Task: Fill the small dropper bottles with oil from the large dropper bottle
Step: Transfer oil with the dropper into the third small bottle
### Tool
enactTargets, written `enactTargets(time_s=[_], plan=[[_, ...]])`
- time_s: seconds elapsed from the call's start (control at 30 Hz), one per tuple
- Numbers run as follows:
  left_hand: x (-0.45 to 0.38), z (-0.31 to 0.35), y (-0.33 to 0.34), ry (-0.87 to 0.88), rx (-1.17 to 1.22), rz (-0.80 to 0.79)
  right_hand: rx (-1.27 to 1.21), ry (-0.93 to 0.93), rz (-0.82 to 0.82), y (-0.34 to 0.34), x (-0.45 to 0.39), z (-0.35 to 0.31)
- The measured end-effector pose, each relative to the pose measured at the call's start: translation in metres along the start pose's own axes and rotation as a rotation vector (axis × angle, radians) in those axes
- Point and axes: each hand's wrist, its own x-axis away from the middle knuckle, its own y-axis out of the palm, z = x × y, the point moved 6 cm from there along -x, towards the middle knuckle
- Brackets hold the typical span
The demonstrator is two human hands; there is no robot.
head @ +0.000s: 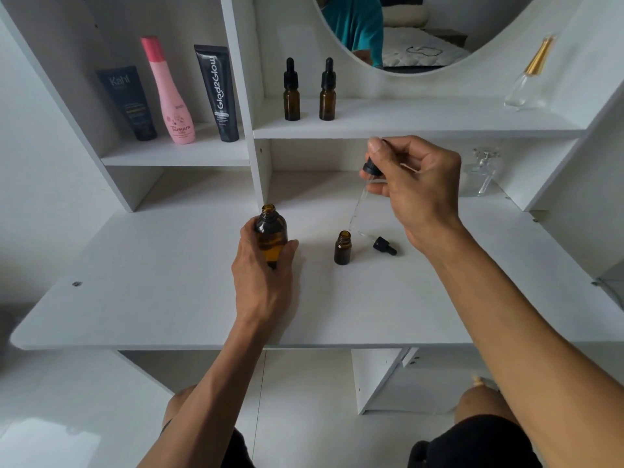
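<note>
Dropper held over open small bottle, big bottle steadied on desk.

Left hand (266, 265) wrapped round uncapped large amber bottle (271, 236), upright on white desk (135, 298). Right hand (415, 187) pinching bulb of large dropper (363, 194), glass tip angled down, just above open small bottle (342, 248). Small dropper cap (384, 245) lying just right of it. Two capped small bottles (292, 91) on shelf (422, 128) behind. Three cosmetic containers (182, 92) in left cubby.
</note>
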Motion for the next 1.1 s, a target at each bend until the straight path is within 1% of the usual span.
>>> enactTargets(time_s=[0.53,1.1], plan=[[0.0,-0.002,0.002,-0.007,0.034,0.001,0.071,-0.047,-0.044,0.01,0.004,0.005],[-0.001,-0.002,0.002,0.008,0.027,0.001,0.107,-0.032,-0.064,0.015,0.008,0.008]])
